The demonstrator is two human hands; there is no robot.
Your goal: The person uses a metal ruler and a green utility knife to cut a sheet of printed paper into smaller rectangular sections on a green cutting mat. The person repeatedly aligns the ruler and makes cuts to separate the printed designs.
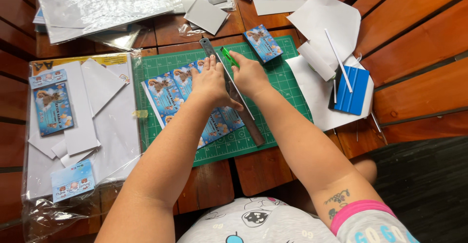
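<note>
My left hand (pixel 210 79) presses flat on a metal ruler (pixel 243 114) that lies diagonally across a printed blue sheet of cards (pixel 170 89) on a green cutting mat (pixel 273 84). My right hand (pixel 249 73) grips a green craft knife (pixel 228 57) at the far end of the ruler, its tip against the ruler's right edge. A small stack of cut blue cards (pixel 263 42) rests on the mat's far corner.
White paper scraps (pixel 324 21) and a blue squeegee (pixel 352 91) lie right of the mat. A plastic sleeve with white offcuts (pixel 97 106) and blue cards (pixel 52 107) lies to the left. Clear bags and grey sheets (pixel 97 4) sit at the back of the wooden slat table (pixel 414 33).
</note>
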